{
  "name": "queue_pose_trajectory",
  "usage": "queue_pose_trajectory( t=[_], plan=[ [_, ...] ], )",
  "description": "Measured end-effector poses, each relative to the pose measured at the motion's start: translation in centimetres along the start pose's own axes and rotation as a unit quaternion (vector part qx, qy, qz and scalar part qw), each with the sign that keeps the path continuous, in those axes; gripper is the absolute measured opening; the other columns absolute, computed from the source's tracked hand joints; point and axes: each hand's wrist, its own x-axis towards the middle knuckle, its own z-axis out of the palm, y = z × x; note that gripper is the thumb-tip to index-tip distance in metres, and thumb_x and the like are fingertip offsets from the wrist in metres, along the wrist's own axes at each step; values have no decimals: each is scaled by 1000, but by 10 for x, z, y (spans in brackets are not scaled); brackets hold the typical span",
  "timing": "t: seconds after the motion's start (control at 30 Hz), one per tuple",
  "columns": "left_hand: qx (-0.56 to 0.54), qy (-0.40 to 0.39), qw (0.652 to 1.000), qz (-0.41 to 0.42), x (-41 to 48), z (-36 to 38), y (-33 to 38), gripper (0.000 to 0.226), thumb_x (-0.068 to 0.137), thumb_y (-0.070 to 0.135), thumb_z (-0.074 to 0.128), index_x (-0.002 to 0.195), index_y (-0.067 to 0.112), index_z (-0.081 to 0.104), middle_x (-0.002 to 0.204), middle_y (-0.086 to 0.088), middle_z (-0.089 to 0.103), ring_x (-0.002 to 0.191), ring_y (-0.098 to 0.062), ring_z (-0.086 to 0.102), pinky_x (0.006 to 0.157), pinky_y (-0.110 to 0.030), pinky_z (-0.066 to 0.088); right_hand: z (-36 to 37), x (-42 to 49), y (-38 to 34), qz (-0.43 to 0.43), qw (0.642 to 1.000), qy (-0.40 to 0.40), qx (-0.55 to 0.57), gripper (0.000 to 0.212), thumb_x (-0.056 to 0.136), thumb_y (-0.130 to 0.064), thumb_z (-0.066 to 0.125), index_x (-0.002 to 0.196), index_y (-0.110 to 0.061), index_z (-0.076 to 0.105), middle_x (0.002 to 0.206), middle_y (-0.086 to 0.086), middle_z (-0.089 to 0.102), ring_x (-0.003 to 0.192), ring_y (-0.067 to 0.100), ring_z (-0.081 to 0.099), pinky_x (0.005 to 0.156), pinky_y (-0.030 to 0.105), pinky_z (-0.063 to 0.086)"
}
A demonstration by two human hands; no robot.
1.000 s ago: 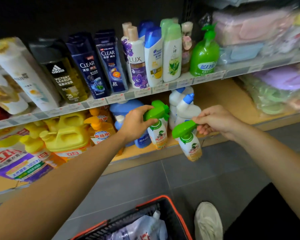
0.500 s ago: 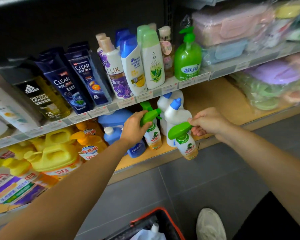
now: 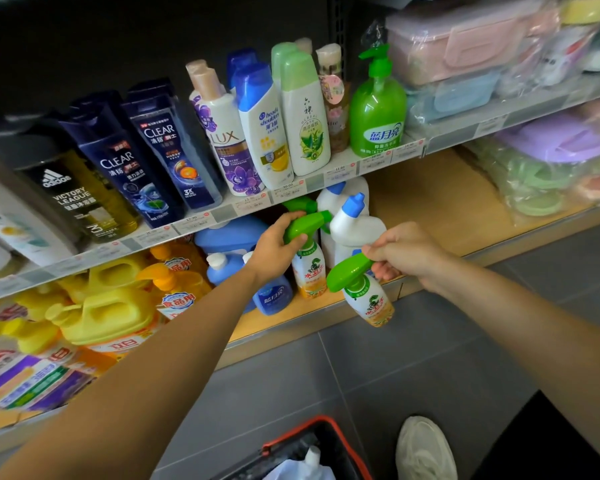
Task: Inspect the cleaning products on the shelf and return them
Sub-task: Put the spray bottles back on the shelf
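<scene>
Two white spray bottles with green trigger heads are in my hands at the lower shelf [image 3: 440, 202]. My left hand [image 3: 274, 247] grips the green head of one spray bottle [image 3: 309, 268], which stands on the wooden shelf board beside white toilet-cleaner bottles [image 3: 355, 223]. My right hand [image 3: 406, 254] holds the second spray bottle [image 3: 368, 296] by its green head, out in front of the shelf edge and above the floor, tilted slightly.
Blue detergent bottles [image 3: 271, 292] and yellow jugs [image 3: 108, 313] fill the lower shelf to the left. Shampoo bottles [image 3: 257, 126] and a green pump bottle [image 3: 378, 109] line the upper shelf. A red-rimmed basket [image 3: 291, 441] and a shoe [image 3: 425, 448] are on the grey floor below.
My left hand has carried its spray bottle further in and back under the upper shelf. The right hand's bottle stays in front of the shelf edge. The camera view has shifted left.
</scene>
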Motion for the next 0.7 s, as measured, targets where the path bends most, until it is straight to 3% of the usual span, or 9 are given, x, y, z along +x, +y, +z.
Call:
queue_pose_trajectory(
  t=[0.1, 0.3, 0.43, 0.57, 0.7],
  plan=[
    [7, -18, 1000, -6, 4, -1, 2, 49, 102, 8, 56, 150, 12, 44, 141, -13, 54, 127, -29, 56, 109, -46, 46, 1, 2, 2, -6, 1000, 3, 1, 16, 91, -14, 71, 86, 1, 70, 64, 14, 69, 55, 18, 64, 48, 23, 52],
    [152, 85, 984, 42, -9, -5, -3, 55, 95, 15, 67, 147, 9, 49, 140, -14, 57, 128, -32, 53, 107, -44, 44, 7, 7, -4, -1, 996, 4, 91, 16, 93, -13, 70, 89, 2, 66, 60, 12, 68, 49, 15, 61, 50, 22, 54],
    [74, 218, 969, 86, -47, 1, -5, 39, 84, 16, 61, 123, 13, 65, 113, -3, 63, 100, -21, 62, 87, -44, 54, 17, 6, -11, 24, 986, 4, 165, 13, 94, -9, 67, 87, 1, 63, 61, 13, 65, 51, 16, 57, 52, 22, 53],
    [23, 128, 991, -2, -81, 28, -18, 52, 74, 38, 71, 123, 27, 59, 116, 11, 63, 101, -10, 62, 86, -38, 56, 36, 6, -19, 26, 977, -22, 211, 10, 96, -7, 64, 89, -1, 61, 65, 13, 62, 47, 12, 56, 53, 21, 50],
    [14, 92, 993, -66, -86, 55, -31, 70, 67, 43, 88, 126, 26, 54, 119, 6, 64, 109, -16, 62, 91, -45, 54, 56, 11, -27, 28, 967, -40, 251, 8, 96, -6, 63, 91, -1, 59, 73, 17, 62, 44, 8, 57, 56, 23, 50]
  ],
)
